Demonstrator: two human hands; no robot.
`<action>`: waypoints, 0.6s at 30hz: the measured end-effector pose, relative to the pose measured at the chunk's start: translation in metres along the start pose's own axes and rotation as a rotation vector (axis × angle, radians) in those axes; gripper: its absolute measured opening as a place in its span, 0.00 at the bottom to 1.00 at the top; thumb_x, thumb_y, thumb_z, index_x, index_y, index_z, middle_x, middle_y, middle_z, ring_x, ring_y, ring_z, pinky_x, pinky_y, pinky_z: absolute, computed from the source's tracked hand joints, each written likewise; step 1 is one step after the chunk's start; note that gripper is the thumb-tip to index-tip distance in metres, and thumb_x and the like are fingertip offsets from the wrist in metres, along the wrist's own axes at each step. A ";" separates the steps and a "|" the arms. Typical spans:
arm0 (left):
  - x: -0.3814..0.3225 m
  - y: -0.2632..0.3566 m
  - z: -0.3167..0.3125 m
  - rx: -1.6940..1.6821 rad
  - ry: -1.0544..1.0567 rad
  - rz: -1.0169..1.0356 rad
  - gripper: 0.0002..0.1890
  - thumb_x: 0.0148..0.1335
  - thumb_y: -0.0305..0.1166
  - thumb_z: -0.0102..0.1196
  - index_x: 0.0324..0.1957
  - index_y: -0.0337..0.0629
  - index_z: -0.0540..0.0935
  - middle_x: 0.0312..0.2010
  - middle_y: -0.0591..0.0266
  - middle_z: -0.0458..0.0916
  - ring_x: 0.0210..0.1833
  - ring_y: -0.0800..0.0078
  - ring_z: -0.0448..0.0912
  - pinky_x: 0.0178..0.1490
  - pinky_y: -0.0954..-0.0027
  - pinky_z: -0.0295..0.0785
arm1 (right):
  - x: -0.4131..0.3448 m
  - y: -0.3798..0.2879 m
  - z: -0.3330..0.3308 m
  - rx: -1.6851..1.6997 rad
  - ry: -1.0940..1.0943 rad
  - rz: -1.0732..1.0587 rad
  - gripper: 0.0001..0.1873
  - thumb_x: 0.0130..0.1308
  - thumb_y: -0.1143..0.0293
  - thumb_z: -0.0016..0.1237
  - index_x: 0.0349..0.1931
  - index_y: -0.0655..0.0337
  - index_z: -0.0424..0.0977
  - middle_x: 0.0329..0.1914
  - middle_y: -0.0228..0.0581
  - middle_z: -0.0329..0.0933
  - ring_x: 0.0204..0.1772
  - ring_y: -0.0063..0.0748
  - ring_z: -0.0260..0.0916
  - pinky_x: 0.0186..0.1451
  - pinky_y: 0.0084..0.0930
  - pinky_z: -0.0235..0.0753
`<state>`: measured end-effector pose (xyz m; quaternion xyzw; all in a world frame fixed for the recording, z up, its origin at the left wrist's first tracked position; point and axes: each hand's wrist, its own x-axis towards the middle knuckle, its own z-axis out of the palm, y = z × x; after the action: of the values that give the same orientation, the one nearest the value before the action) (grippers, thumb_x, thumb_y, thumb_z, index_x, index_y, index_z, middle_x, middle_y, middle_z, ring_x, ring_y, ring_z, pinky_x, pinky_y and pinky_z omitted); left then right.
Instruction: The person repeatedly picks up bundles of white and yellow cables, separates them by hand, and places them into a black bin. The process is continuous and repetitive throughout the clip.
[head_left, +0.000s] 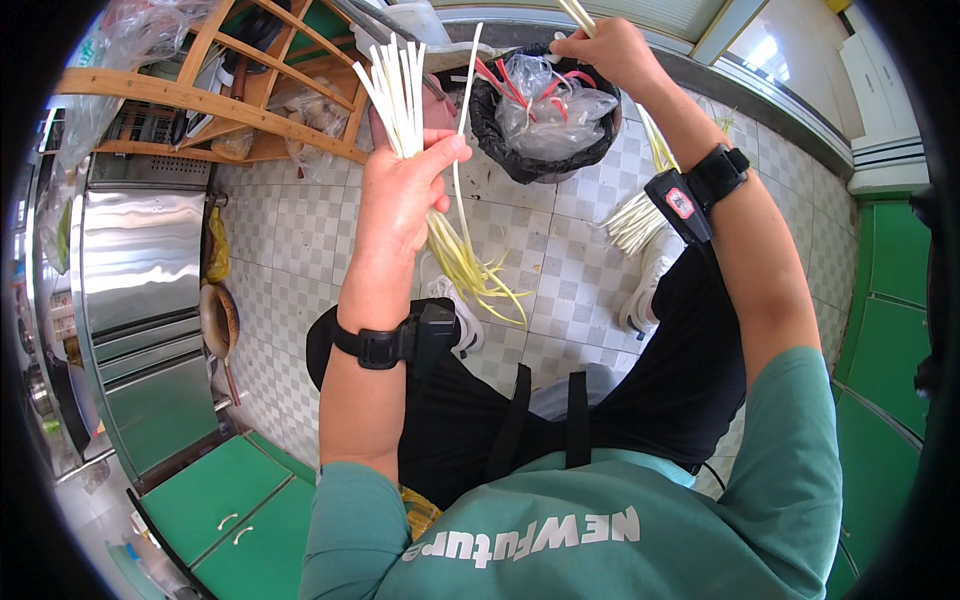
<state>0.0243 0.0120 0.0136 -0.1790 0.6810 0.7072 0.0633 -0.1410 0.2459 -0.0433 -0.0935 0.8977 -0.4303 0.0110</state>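
My left hand (401, 199) grips a bunch of yellow garlic chives (401, 105), white stalk ends up and thin yellow leaves hanging below the fist. One separate chive stalk (466, 97) runs past the thumb tip. Above the far rim of a black-lined bin (517, 169), my right hand (611, 56) holds a few pale stalks (577, 13) that run out of the top of the view. Its fingertips are partly hidden. On the tiles below my right forearm lies a larger pile of chives (637, 221), close to my shoe.
Clear plastic bags (551, 120) and red strips (514, 82) fill the bin. A wooden rack (202, 94) with bagged goods stands at the upper left. A pan (219, 319) hangs beside the steel-fronted unit (146, 255). Green cabinets (892, 337) line the right side.
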 end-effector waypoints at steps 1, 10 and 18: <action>0.000 0.000 0.001 -0.003 -0.007 -0.002 0.13 0.57 0.30 0.61 0.41 0.34 0.77 0.32 0.59 0.81 0.16 0.88 0.62 0.21 0.79 0.60 | -0.002 0.000 0.003 -0.003 0.001 -0.036 0.18 0.53 0.55 0.61 0.22 0.62 0.79 0.14 0.26 0.66 0.20 0.20 0.59 0.23 0.23 0.59; 0.001 0.000 0.008 -0.050 -0.029 0.023 0.12 0.59 0.30 0.60 0.41 0.34 0.77 0.33 0.59 0.81 0.16 0.88 0.61 0.21 0.79 0.60 | -0.022 -0.042 0.001 0.511 -0.326 -0.018 0.20 0.56 0.53 0.60 0.36 0.63 0.79 0.22 0.27 0.74 0.18 0.11 0.55 0.19 0.16 0.52; 0.002 -0.002 0.016 -0.122 -0.078 0.060 0.09 0.56 0.29 0.61 0.36 0.33 0.80 0.28 0.56 0.80 0.13 0.84 0.63 0.17 0.78 0.60 | -0.055 -0.073 0.023 0.623 -0.498 -0.049 0.10 0.57 0.61 0.61 0.26 0.56 0.79 0.22 0.25 0.76 0.19 0.09 0.55 0.20 0.12 0.51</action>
<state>0.0203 0.0277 0.0110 -0.1343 0.6386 0.7556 0.0578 -0.0732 0.1935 -0.0045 -0.2083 0.6916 -0.6464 0.2458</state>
